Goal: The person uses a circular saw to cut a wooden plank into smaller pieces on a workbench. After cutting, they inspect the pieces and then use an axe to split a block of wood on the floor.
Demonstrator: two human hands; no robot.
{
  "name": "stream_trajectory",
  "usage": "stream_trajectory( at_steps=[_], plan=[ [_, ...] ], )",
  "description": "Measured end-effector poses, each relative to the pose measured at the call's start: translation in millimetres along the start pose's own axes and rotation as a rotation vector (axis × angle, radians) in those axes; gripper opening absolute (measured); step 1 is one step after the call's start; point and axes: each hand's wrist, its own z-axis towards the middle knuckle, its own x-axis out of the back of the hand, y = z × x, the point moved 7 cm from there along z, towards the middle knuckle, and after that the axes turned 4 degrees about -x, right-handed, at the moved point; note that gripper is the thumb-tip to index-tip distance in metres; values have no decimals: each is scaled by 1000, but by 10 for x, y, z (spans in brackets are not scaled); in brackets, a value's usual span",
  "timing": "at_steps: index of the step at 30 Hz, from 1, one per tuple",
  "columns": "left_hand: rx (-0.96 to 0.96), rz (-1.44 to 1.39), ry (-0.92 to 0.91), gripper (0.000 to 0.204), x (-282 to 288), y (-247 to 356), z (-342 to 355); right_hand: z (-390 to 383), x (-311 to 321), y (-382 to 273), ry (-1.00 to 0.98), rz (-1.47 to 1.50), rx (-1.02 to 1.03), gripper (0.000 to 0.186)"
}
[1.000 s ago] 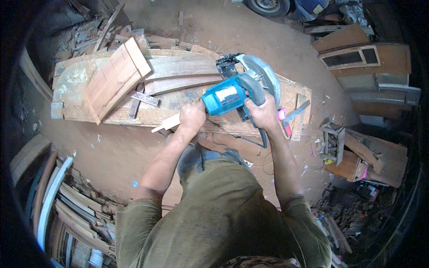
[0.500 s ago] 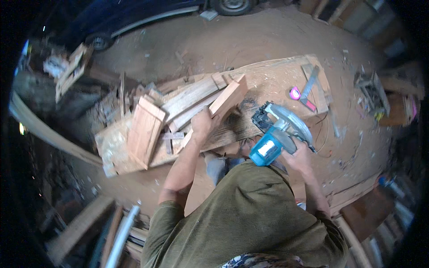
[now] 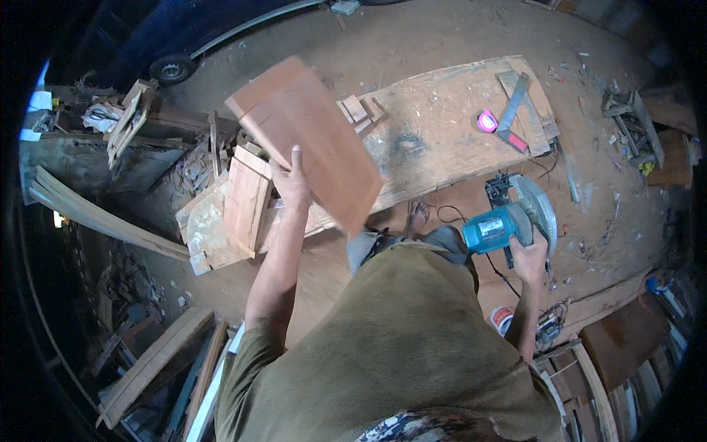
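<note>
My left hand (image 3: 292, 183) grips the near left edge of a reddish wooden board (image 3: 313, 140), thumb laid over its broad face. The board is raised and tilted above the left part of the workbench (image 3: 434, 118), hiding part of what lies beneath. Off the bench's near right side, my right hand (image 3: 529, 256) is closed round the handle of a teal circular saw (image 3: 492, 230) with a grey guard. Left of the held board, another stack of reddish boards (image 3: 245, 202) lies on the bench.
A pink tape measure (image 3: 487, 121) and a try square (image 3: 513, 118) lie on the bench's right part. Small wood blocks (image 3: 355, 110) sit at its far edge. A dark cord (image 3: 501, 274) hangs near the saw. Lumber (image 3: 155, 361) is piled at the lower left, and a white bucket (image 3: 502, 318) stands low right.
My left hand has lifted the board off the bench and turned its broad face up. The saw in my right hand has moved right, away from the bench.
</note>
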Motion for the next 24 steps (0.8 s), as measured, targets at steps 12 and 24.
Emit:
stream_trajectory(
  at_steps=[12,24],
  plan=[
    [1039,-1003,116,44,-731,-1853,-1275,420,-175,-255,38,181,34,37],
    [934,-599,-187,49,-667,-503,-1408,409,-974,-1148,-170,69,168,37]
  ],
)
